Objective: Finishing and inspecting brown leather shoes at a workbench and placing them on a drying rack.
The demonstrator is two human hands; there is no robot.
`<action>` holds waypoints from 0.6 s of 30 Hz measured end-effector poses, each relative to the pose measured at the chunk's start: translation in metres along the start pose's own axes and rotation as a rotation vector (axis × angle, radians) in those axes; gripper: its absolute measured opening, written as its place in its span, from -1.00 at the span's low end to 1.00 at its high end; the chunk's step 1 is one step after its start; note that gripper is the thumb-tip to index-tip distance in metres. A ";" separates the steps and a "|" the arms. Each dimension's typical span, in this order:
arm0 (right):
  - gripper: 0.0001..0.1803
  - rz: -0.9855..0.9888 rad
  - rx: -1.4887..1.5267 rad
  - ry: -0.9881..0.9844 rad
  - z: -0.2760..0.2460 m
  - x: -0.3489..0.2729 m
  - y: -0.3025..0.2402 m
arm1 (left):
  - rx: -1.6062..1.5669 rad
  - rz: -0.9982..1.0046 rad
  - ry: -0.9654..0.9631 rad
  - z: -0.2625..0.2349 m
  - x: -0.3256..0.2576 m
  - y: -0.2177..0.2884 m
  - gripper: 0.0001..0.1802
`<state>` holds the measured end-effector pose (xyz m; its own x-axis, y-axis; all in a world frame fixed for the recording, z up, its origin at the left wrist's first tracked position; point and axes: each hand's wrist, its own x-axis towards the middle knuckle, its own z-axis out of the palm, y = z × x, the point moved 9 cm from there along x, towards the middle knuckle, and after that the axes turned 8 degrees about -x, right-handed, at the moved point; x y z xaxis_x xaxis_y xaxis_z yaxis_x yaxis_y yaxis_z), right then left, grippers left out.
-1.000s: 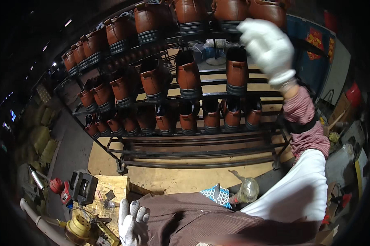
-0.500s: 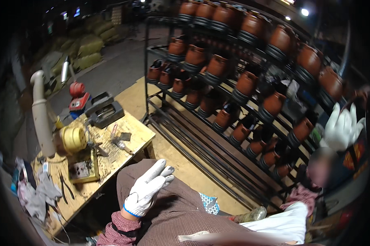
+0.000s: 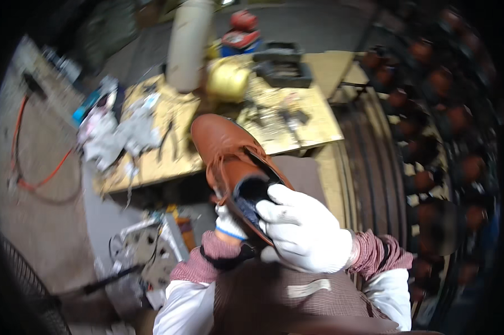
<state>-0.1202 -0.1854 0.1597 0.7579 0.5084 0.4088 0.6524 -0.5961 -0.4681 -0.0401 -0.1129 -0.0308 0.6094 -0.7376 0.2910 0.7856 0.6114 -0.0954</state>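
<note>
A reddish-brown leather shoe (image 3: pixel 221 139) with a dark lining is held up in front of my body, its toe pointing away to the upper left. My right hand (image 3: pixel 305 229), in a white knitted glove, grips the shoe's right side by the opening, fingers over the rim. On the near left side my left hand (image 3: pixel 229 221), gloved in white with a blue cuff edge, supports the shoe from below. The shoe covers most of the left fingers.
Ahead stands a wooden workbench (image 3: pixel 319 123) with a yellow cylindrical machine (image 3: pixel 228 81), pliers (image 3: pixel 167 142), grey rags (image 3: pixel 135 134) and a dark tray (image 3: pixel 282 72). To the right, a dark rack (image 3: pixel 394 167) bears several brown shoes. An orange hose (image 3: pixel 48 178) lies at left.
My view has swung from the rack round to the workbench. Both hands were apart and without a shoe in them; now they are together on a brown shoe.
</note>
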 end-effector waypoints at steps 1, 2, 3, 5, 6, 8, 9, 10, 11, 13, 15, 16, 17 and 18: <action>-0.54 -0.085 -0.124 -0.038 0.008 0.011 0.000 | 0.027 0.064 0.040 -0.003 -0.013 0.013 -0.23; -0.54 -0.172 -0.256 -0.064 0.012 0.022 -0.005 | -0.176 0.087 0.060 -0.003 -0.022 0.022 -0.21; -0.48 -0.166 -0.158 -0.005 0.007 0.023 -0.002 | -0.377 0.107 0.065 0.001 -0.029 0.034 -0.18; -0.44 0.073 -0.098 -0.278 0.017 0.035 0.023 | -0.046 0.177 0.326 -0.036 -0.060 0.077 -0.09; -0.46 0.027 -0.216 0.110 -0.014 0.028 0.021 | 0.254 0.173 0.560 -0.057 -0.071 0.100 0.00; -0.48 0.150 -0.303 0.128 -0.021 0.022 0.040 | 0.254 0.218 0.297 0.013 -0.023 0.111 -0.21; -0.49 0.201 -0.314 0.140 -0.020 0.016 0.046 | 0.198 0.326 0.409 0.012 -0.019 0.126 -0.09; -0.50 0.255 -0.329 0.152 -0.020 0.010 0.052 | 0.137 0.430 0.517 0.008 -0.014 0.140 0.03; -0.52 0.308 -0.322 0.145 -0.019 0.005 0.056 | 0.445 0.508 0.685 0.007 -0.011 0.156 0.03; -0.54 0.386 -0.331 0.159 -0.015 -0.015 0.063 | 0.457 0.480 0.648 0.004 -0.006 0.159 0.03; -0.57 0.420 -0.351 0.161 -0.007 -0.027 0.065 | 0.466 0.469 0.596 0.004 0.028 0.180 0.04; -0.60 0.446 -0.353 0.166 -0.005 -0.034 0.066 | 0.468 0.457 0.575 0.002 0.036 0.179 0.05; -0.62 0.471 -0.368 0.162 -0.004 -0.039 0.068 | 0.470 0.447 0.555 0.004 0.036 0.184 0.05; -0.64 0.495 -0.380 0.157 -0.002 -0.045 0.071 | 0.471 0.440 0.537 0.006 0.024 0.181 0.06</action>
<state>-0.1084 -0.2515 0.1093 0.9402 0.0373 0.3387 0.1564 -0.9303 -0.3318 0.1162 -0.0185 -0.0349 0.9117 -0.3673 -0.1840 0.4099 0.8430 0.3483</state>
